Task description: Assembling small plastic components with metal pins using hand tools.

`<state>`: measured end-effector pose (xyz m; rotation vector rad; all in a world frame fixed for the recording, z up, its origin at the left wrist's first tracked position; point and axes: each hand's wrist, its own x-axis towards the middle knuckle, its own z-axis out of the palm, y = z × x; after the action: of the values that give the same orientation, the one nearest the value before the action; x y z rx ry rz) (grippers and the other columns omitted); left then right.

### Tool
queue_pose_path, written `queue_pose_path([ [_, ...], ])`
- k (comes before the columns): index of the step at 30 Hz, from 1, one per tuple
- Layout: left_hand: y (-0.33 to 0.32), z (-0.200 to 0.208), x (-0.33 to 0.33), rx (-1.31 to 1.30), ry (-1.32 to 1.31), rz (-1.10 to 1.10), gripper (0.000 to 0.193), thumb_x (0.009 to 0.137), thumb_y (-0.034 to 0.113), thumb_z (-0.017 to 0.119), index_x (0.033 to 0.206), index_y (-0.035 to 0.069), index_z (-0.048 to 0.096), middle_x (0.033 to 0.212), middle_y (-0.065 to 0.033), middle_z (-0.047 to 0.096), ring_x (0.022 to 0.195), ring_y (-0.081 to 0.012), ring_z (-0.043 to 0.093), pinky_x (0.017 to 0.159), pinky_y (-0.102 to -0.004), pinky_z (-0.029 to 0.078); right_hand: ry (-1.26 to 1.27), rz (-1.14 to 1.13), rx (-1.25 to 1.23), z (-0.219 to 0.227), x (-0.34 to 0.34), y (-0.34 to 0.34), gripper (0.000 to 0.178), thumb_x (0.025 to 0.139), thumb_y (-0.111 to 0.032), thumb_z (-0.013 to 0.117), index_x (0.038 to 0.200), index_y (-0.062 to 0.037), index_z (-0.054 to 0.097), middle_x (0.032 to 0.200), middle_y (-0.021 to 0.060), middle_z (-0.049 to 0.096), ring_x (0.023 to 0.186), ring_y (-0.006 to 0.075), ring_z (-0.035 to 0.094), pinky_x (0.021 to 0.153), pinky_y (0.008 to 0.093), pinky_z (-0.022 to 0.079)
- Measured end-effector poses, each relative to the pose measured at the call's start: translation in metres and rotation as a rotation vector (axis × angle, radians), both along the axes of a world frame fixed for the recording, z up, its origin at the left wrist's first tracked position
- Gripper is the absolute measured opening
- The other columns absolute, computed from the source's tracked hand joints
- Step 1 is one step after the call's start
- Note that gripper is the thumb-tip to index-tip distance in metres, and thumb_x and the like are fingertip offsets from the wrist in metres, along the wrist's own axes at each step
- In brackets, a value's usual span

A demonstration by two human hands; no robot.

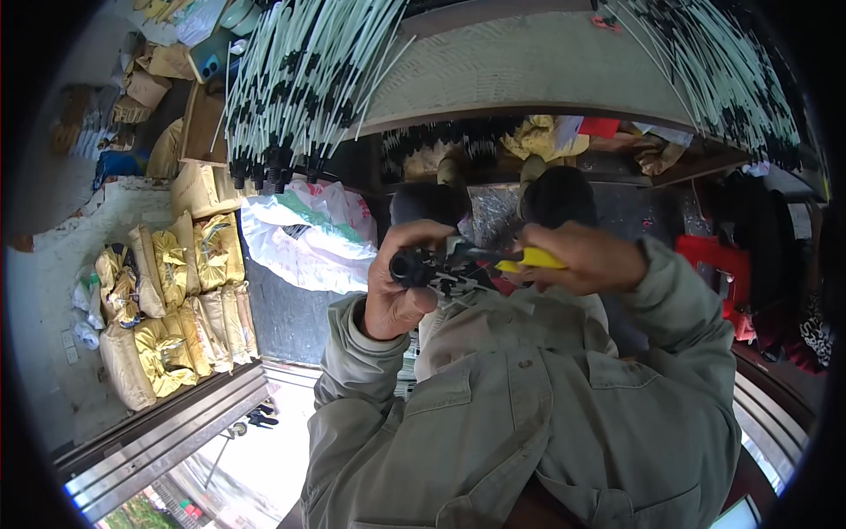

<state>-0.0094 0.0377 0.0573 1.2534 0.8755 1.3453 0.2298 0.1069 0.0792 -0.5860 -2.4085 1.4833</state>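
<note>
My left hand [397, 286] is closed around a black tubular part [407, 267] with a round opening at its end. Thin pale rods [454, 286] stick out beside it, and how they are joined is too small to make out. My right hand [592, 257] grips yellow-handled pliers [536, 259] in front of my lap. Their dark jaws point left and reach the black part near my left fingers; whether they bite on it cannot be told.
Bundles of white rods with black ends [304, 84] lie on the bench [520, 70] ahead, with more rods [718, 79] at its right. A white plastic bag [308, 242] and stacked brown packages [181, 300] are at left. A red plastic stool [718, 264] stands at right.
</note>
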Motion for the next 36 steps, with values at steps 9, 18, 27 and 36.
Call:
queue_pose_path([
  [9, 0.002, 0.008, 0.001, 0.166, 0.065, -0.225, 0.058, 0.078, 0.036, 0.066, 0.118, 0.0, 0.043, 0.098, -0.01, 0.05, 0.085, -0.018, 0.047, 0.078, -0.0294, 0.036, -0.515, 0.293, 0.159, 0.106, 0.008, 0.042, 0.019, 0.086, -0.018, 0.054, 0.096, -0.0058, 0.042, 0.065, 0.01, 0.059, 0.058, 0.0287, 0.06, 0.049, 0.0383, 0.041],
  [18, 0.007, 0.013, 0.003, 0.169, 0.223, -0.228, 0.06, 0.08, 0.04, 0.062, 0.119, -0.001, 0.041, 0.105, -0.0103, 0.048, 0.091, -0.0155, 0.05, 0.083, -0.0272, 0.037, -0.615, 0.358, 0.268, 0.116, -0.004, 0.046, 0.024, 0.085, -0.014, 0.054, 0.103, -0.0076, 0.04, 0.061, 0.0139, 0.055, 0.055, 0.0332, 0.056, 0.047, 0.0406, 0.039],
  [27, 0.0, 0.007, -0.034, 0.158, 0.129, 0.41, 0.063, 0.089, 0.051, 0.042, 0.122, -0.002, 0.04, 0.083, -0.0115, 0.06, 0.077, -0.0163, 0.059, 0.068, -0.0269, 0.046, -0.334, -0.196, 0.649, 0.061, 0.01, 0.084, 0.035, 0.082, -0.03, 0.06, 0.103, -0.0069, 0.045, 0.081, 0.0146, 0.057, 0.067, 0.0322, 0.06, 0.053, 0.0379, 0.044],
  [36, -0.069, -0.053, -0.131, -0.048, -0.936, 0.857, 0.059, 0.083, 0.057, 0.046, 0.111, 0.006, 0.051, 0.091, -0.0091, 0.061, 0.09, -0.0247, 0.058, 0.081, -0.0402, 0.049, -0.344, -0.444, 1.274, -0.009, 0.02, 0.116, 0.049, 0.076, -0.029, 0.063, 0.118, -0.0079, 0.049, 0.125, 0.0066, 0.049, 0.107, 0.0273, 0.05, 0.086, 0.0358, 0.044],
])
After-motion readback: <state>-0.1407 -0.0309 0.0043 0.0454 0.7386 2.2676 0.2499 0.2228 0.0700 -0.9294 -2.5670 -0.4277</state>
